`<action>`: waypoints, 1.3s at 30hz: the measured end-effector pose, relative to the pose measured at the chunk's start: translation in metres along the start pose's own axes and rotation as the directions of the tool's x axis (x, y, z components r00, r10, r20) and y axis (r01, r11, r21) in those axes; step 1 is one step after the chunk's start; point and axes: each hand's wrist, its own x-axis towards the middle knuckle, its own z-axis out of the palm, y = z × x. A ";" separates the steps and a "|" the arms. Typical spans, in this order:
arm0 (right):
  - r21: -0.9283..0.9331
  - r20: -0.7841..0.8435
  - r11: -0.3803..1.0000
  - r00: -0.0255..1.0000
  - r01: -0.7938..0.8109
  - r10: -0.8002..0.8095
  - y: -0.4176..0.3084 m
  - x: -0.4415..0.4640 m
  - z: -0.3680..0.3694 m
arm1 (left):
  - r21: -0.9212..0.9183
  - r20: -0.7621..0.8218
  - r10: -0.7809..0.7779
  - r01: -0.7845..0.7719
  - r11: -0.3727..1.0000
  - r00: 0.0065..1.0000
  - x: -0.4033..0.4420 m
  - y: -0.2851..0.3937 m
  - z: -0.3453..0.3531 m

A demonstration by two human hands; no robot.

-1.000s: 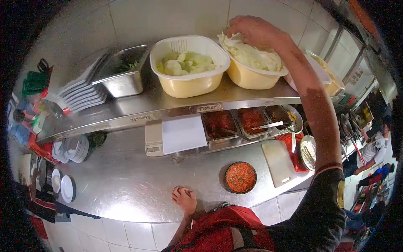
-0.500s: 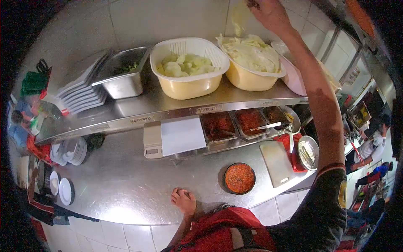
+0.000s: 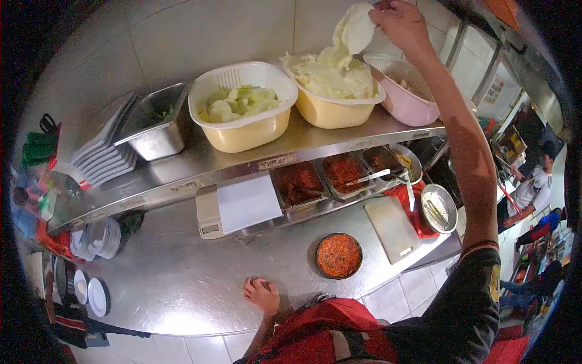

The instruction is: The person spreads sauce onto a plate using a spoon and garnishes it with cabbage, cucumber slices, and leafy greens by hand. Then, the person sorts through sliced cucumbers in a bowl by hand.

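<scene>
My right hand [image 3: 400,24] is raised high over the shelf, its fingers pinching a pale cabbage leaf [image 3: 354,27]. The leaf hangs down, its lower end at the pile of cabbage leaves [image 3: 339,80] in a cream-yellow basin [image 3: 333,114]. On the steel counter my left hand [image 3: 262,295] rests with curled fingers near the front edge, and I see nothing held in it. To its right sits a round dark dish of red chili sauce [image 3: 339,255], which neither hand touches.
The shelf [image 3: 227,167] also bears a basin of cucumber slices [image 3: 242,130], a pink basin [image 3: 409,106], a steel pan [image 3: 157,142] and stacked trays [image 3: 109,155]. Below are a scale [image 3: 209,212], sauce trays [image 3: 297,182], a cutting board [image 3: 391,227] and plates [image 3: 97,297]. People [image 3: 536,188] stand at right.
The cabbage leaf now shows clearly, lifted beside my right hand. The view has shifted, so the shelf and counter things sit further left. My left hand stays on the counter.
</scene>
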 end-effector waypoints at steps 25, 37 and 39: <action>-0.585 0.299 0.754 0.943 0.300 -0.143 0.018 -0.010 0.054 | -0.038 -0.011 -0.016 0.015 0.999 1.000 0.002 0.003 -0.002; -0.355 0.635 0.793 0.751 0.495 -0.184 -0.003 -0.038 0.069 | -0.029 0.007 -0.011 0.011 1.000 1.000 0.003 0.003 -0.004; -0.377 0.646 0.761 0.739 0.528 -0.192 -0.007 -0.038 0.070 | -0.033 0.009 -0.016 0.017 0.999 1.000 0.003 0.003 -0.003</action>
